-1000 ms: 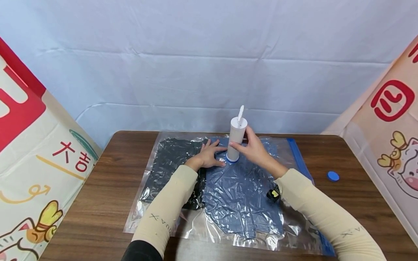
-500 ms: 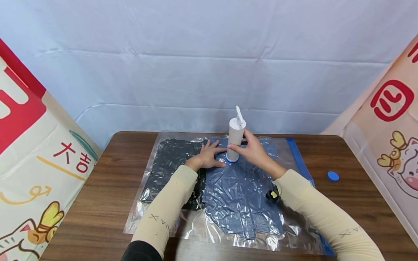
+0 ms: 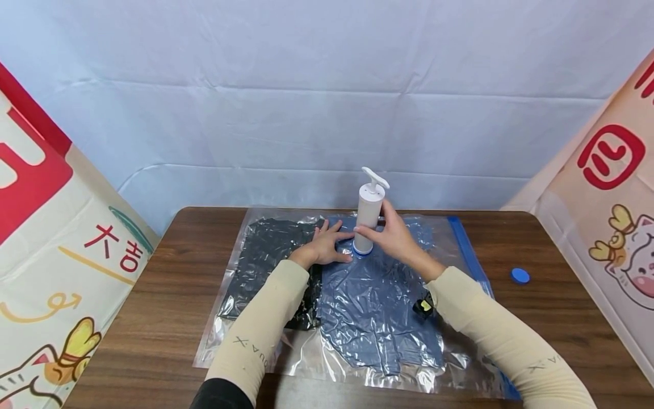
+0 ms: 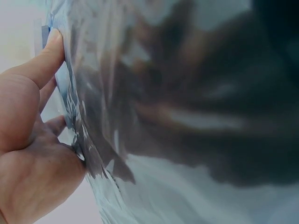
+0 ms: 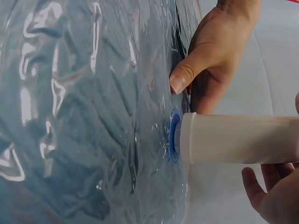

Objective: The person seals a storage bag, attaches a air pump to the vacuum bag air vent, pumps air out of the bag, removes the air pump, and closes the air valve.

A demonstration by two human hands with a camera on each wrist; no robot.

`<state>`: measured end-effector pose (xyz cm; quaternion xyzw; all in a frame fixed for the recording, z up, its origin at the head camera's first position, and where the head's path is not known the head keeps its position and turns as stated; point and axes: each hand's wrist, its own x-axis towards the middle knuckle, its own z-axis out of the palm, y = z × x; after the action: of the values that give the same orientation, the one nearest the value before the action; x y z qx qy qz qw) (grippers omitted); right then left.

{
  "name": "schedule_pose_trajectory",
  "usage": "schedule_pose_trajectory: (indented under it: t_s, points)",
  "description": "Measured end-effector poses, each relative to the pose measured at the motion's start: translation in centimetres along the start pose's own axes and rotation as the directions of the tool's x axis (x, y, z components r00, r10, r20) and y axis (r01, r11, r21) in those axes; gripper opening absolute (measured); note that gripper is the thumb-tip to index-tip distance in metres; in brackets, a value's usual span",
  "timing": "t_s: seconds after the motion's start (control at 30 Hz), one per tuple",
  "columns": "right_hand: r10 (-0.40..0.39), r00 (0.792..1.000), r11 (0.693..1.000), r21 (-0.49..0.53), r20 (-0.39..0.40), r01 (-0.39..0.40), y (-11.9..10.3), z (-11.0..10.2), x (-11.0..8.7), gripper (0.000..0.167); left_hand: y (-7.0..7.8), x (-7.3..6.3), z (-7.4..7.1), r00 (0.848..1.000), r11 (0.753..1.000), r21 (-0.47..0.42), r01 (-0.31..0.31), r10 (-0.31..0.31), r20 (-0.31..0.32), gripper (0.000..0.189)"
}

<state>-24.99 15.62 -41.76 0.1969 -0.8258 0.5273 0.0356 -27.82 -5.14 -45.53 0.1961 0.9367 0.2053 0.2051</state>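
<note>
A clear plastic vacuum bag (image 3: 306,349) lies flat with a blue folded cloth item (image 3: 378,307) and a black one (image 3: 276,244) inside. On its blue valve (image 5: 174,140) stands a white hand pump (image 3: 369,211), nearly upright, its T-shaped handle (image 3: 375,178) down close to the top cap. My right hand (image 3: 397,234) grips the pump's barrel from the right, thumb in front. With fingers spread, my left hand (image 3: 325,244) presses on the bag just left of the valve. In the right wrist view the left thumb (image 5: 180,81) lies close by the valve ring.
A round blue cap (image 3: 520,276) lies on the brown wooden table (image 3: 148,312), right of the bag. The bag's blue seal strip (image 3: 467,244) runs along its right side. A pale cloth backdrop (image 3: 255,113) hangs behind, with printed banners on both sides.
The pump has turned about its upright axis, so its handle went from edge-on to broadside. My right hand has shifted slightly left with it; my left hand stays in place.
</note>
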Motion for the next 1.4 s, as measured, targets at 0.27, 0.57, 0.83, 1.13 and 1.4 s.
schedule_pose_trajectory:
  t_s: [0.27,0.57,0.83,1.13,1.4]
  points:
    - [0.005,1.000,1.000,0.002,-0.026,-0.005,0.1,0.1,-0.1,0.067,0.0,0.0,0.0,1.000,1.000,-0.003,-0.004,0.004,0.002,0.070]
    - [-0.007,0.999,1.000,0.017,-0.046,0.008,-0.1,0.3,0.2,0.067,-0.2,0.0,0.1,1.000,1.000,-0.019,-0.005,0.005,0.002,0.070]
    - [-0.017,0.998,1.000,0.002,-0.065,0.017,-0.3,0.0,0.4,0.059,-0.3,0.1,0.0,1.000,0.999,-0.045,-0.012,0.012,-0.009,0.070]
    - [-0.034,0.998,0.999,0.038,-0.060,0.036,-0.8,-0.4,0.5,0.064,1.3,-0.3,-0.5,0.987,0.969,-0.216,-0.118,0.092,-0.129,0.076]
    - [-0.083,0.981,0.988,0.112,-0.175,0.104,-1.8,-1.3,1.3,0.058,2.7,0.0,-0.7,0.945,0.867,-0.395,-0.303,0.221,-0.241,0.060]
